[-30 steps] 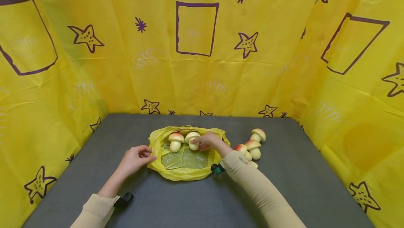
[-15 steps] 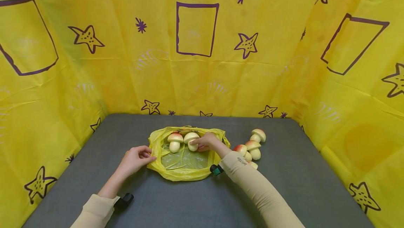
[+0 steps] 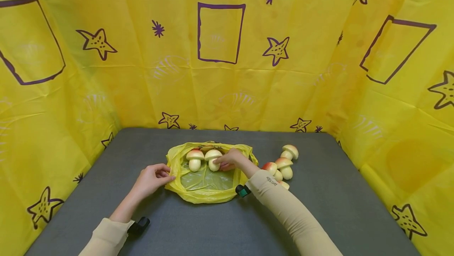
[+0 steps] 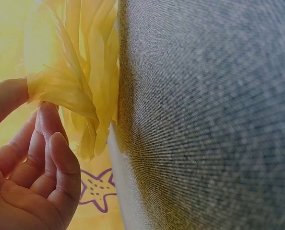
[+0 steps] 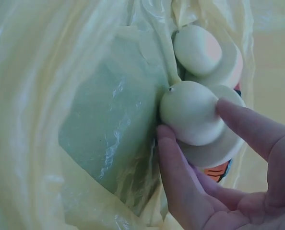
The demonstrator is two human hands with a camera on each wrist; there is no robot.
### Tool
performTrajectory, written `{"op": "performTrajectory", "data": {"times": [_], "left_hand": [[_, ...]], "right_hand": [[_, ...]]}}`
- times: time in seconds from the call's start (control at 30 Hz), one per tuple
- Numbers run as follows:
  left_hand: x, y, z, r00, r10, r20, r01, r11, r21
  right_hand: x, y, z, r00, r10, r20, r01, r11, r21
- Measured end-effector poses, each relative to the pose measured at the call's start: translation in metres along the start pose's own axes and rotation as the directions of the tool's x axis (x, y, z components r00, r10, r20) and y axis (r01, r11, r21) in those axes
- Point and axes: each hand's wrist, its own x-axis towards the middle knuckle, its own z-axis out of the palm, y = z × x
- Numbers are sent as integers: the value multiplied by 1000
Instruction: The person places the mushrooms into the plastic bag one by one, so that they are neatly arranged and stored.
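Your left hand (image 3: 153,177) pinches the yellow bag (image 3: 202,197) lying between your hands. Inside it, your right hand (image 3: 231,160) grips a pale mushroom (image 3: 213,154) by its stem, a red-capped mushroom (image 3: 195,154) just beside it; loose mushrooms (image 3: 284,164) lie right of that hand.

A dark grey table (image 3: 191,228) spreads across the near scene. Creased yellow fabric (image 3: 227,78) walls it in at left, far and right, bearing purple starfish (image 3: 276,51), spiky bursts (image 3: 158,29) and, mid-far, a purple-outlined rectangle (image 3: 221,33) between two starfish.
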Motion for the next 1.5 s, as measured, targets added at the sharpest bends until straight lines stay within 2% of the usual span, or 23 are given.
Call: {"op": "performTrajectory", "data": {"times": [0.73, 1.03, 1.5], "left_hand": [[2, -2, 1, 1000, -16, 1, 16, 1000, 6], [1, -2, 1, 1000, -21, 5, 21, 1000, 1], [2, -3, 1, 1000, -16, 13, 16, 1000, 9]], "right_hand": [[-2, 0, 2, 999, -30, -17, 29, 999, -23], [-8, -2, 0, 1000, -28, -13, 28, 1000, 0], [-2, -1, 8, 999, -48, -16, 47, 998, -33]]}}
